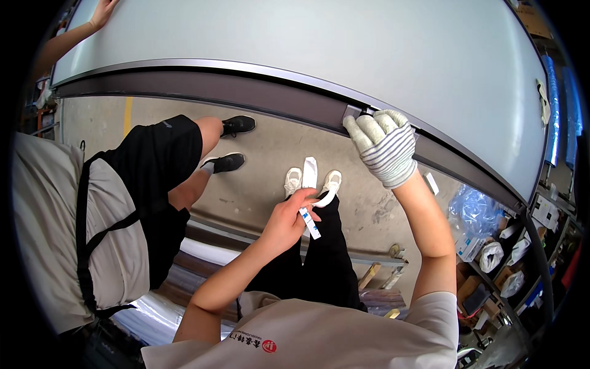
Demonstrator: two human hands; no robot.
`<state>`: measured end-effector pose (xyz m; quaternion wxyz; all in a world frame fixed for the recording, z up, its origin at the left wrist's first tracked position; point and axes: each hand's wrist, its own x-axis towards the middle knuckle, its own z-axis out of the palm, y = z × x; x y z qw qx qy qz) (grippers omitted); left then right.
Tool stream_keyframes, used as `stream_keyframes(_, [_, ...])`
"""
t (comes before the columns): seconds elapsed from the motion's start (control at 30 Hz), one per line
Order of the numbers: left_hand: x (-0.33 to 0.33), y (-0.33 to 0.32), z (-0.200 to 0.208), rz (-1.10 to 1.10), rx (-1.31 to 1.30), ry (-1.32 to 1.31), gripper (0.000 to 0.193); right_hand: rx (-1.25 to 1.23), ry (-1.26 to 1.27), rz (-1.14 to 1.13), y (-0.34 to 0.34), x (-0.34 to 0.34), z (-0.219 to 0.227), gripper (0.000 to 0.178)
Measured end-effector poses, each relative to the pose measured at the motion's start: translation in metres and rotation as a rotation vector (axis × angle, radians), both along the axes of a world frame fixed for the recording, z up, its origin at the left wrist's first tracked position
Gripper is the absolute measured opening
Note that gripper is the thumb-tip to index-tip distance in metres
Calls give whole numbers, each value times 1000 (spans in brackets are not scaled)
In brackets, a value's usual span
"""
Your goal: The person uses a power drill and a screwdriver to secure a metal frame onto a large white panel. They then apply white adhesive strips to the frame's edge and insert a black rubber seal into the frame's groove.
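at the left, we see a co-worker [117, 227] in a grey shirt and black shorts, with black straps across the back. at the far left, a bare co-worker's hand [102, 13] rests at the end of a large pale grey panel [295, 37]. the panel spans the far side of the scene; its dark edge profile [203, 86] faces us. right of the co-worker's torso, black shoes [228, 162] stand on the concrete floor [264, 138].

at centre, near the panel, our bare left hand [286, 219] grasps a curled white strip [330, 195] and a small blue-and-white piece [310, 224] between bent fingers, well apart from the profile. our light shoes [332, 181] stand beyond it.

to the right, a metal fitting [352, 114] sits on the profile. just beside it, our gloved right hand [386, 150] places curled fingers on the edge; we cannot tell whether they clench anything. farther right, we note crumpled blue plastic [474, 212] and loaded shelves [491, 280].
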<state>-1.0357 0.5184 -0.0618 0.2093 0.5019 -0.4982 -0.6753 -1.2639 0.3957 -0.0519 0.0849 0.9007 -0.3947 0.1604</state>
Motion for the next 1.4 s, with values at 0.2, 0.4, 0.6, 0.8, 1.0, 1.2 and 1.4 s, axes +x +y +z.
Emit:
stream_keyframes(0.2, [4, 3, -10, 68, 87, 89, 36, 234, -136, -95, 23, 4, 8, 53])
stream_keyframes(0.4, [-8, -13, -2, 457, 459, 300, 23, 228, -559, -103, 52, 10, 12, 41])
stream_keyframes(0.6, [-33, -24, 8, 563, 489, 423, 23, 424, -590, -196, 101, 40, 6, 45])
stream_keyframes(0.8, [-41, -29, 15, 438, 577, 346, 21, 531, -493, -234, 110, 17, 2, 41])
stream_keyframes(1.0, [-65, -17, 14, 416, 292, 202, 22, 718, -645, -245, 127, 7, 26, 31])
stream_keyframes(1.2, [-72, -6, 14, 293, 163, 54, 21, 693, -657, -348, 129, -5, 24, 27])
stream_keyframes(1.4, [-83, -1, 22, 410, 475, 257, 17, 498, -456, -300, 140, -11, 12, 20])
